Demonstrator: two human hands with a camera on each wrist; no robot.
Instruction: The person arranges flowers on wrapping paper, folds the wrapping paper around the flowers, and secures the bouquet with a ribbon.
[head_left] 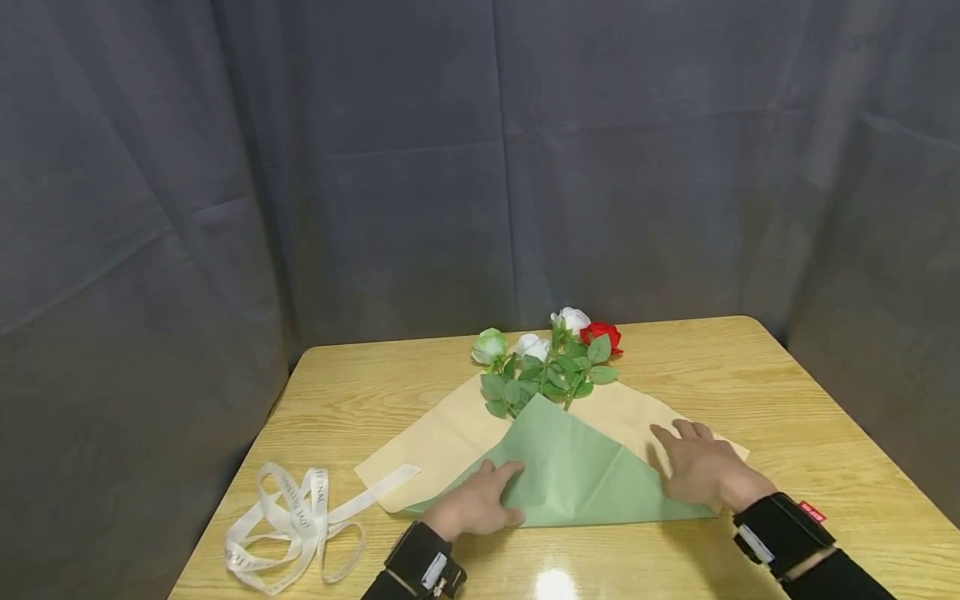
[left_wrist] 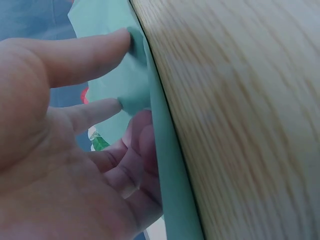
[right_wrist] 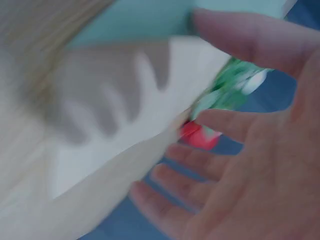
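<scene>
A sheet of green wrapping paper (head_left: 570,479), folded up to a point, lies over a cream sheet (head_left: 442,437). Leafy stems of a red rose (head_left: 604,337), white roses (head_left: 533,347) and a pale green rose (head_left: 490,346) run under that point; their lower ends are hidden. My left hand (head_left: 483,502) rests on the green paper near its front fold, thumb and forefinger outstretched against it in the left wrist view. Over the right part of the cream sheet, my right hand (head_left: 705,468) spreads its fingers (right_wrist: 165,185), holding nothing and casting a shadow on the paper.
A loose tangle of white printed ribbon (head_left: 303,533) lies at the front left of the wooden table (head_left: 375,375), one end reaching onto the cream sheet. Grey curtains (head_left: 405,167) enclose the table at the back and both sides.
</scene>
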